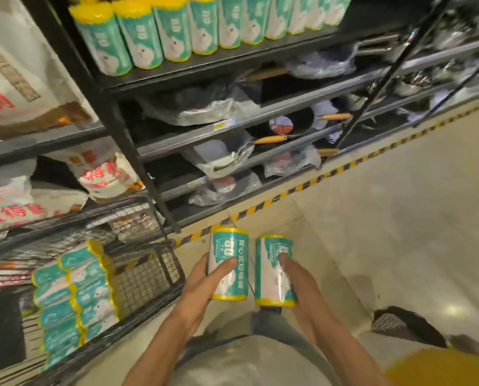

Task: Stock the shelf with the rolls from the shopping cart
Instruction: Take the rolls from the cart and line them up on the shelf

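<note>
My left hand (205, 277) grips one teal-and-white roll with yellow ends (230, 246), held upright over the floor. Beside it my right hand (294, 277) grips a second roll of the same kind (270, 263). Several more rolls (74, 296) lie stacked in the black wire shopping cart (149, 277) at the lower left. A row of the same rolls (174, 32) stands on the upper shelf (232, 62) of the black rack, with bare shelf board to the right of the row.
Lower shelves hold wrapped pans with wooden handles (271, 139). White sacks with red print (104, 176) fill the rack on the left. A black upright post (132, 151) divides the racks. Yellow-black tape (288, 190) lines the floor; a dark shoe (405, 324) shows at lower right.
</note>
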